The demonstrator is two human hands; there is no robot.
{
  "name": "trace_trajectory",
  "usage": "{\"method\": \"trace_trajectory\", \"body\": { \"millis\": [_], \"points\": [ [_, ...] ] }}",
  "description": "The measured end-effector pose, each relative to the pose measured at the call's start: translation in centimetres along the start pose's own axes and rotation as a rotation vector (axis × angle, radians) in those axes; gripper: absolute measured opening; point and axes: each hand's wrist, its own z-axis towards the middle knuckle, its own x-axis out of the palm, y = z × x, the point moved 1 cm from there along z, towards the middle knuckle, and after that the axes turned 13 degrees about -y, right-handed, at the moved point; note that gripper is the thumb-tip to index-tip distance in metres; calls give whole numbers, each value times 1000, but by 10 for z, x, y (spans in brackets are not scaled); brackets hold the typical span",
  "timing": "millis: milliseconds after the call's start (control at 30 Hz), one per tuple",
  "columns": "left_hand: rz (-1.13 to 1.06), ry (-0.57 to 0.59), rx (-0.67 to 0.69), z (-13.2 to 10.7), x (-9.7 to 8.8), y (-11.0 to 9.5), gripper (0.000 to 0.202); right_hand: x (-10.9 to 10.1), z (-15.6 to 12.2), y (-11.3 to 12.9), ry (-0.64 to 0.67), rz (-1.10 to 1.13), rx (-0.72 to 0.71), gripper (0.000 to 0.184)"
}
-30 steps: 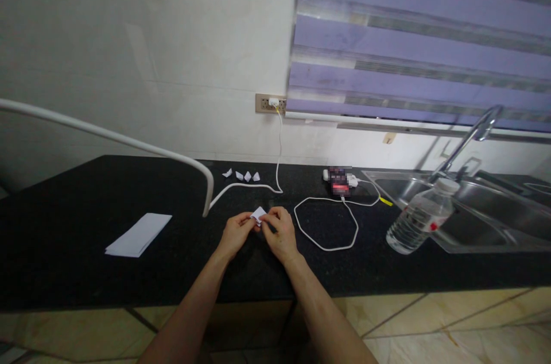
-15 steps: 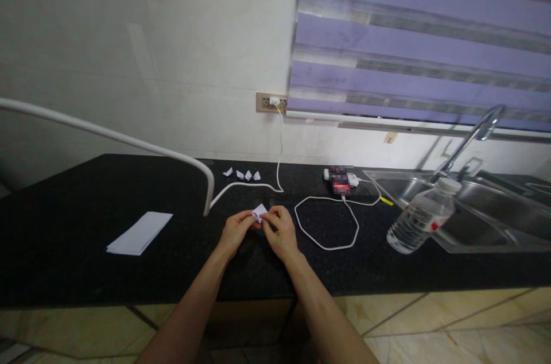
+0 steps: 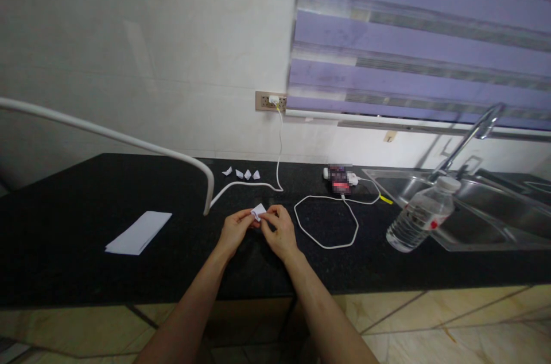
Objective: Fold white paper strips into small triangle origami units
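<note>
Between my two hands is a small folded piece of white paper [image 3: 259, 210], held just above the black countertop. My left hand [image 3: 235, 232] pinches its left side, fingers closed. From the right, my right hand [image 3: 279, 230] grips its other edge with thumb and fingers. The fingers cover the lower part of the paper. Farther back, several small folded white papers [image 3: 247, 174] lie in a row. To the left rests a stack of white paper strips [image 3: 138, 233], flat on the counter.
A thick white cable [image 3: 172, 153] arches in from the left. Right of my hands lie a looped white cord [image 3: 327, 247] and a blurred phone-like device [image 3: 340, 179]. A clear water bottle [image 3: 422, 217] stands beside the steel sink [image 3: 469, 249] and faucet [image 3: 473, 131]. An outlet [image 3: 267, 101] is on the wall.
Both hands stay in nearly the same place, still gripping the folded paper. The paper's visible face looks slightly different between the fingers. Nothing else has moved.
</note>
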Motion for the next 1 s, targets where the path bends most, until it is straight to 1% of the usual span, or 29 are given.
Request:
{"method": "trace_trajectory", "body": {
  "millis": [500, 700, 833, 1000],
  "points": [
    [72, -17, 24, -1, 0, -1, 27, 0, 0, 0, 20, 28, 20, 18],
    [91, -6, 53, -2, -1, -2, 31, 0, 0, 0, 11, 59, 26, 19],
    [107, 0, 53, -2, -1, 1, 37, 1, -1, 0, 5, 79, 42, 20],
    [108, 14, 83, -1, -1, 5, 34, 1, 0, -1, -9, 114, 84, 19]
  ]
}}
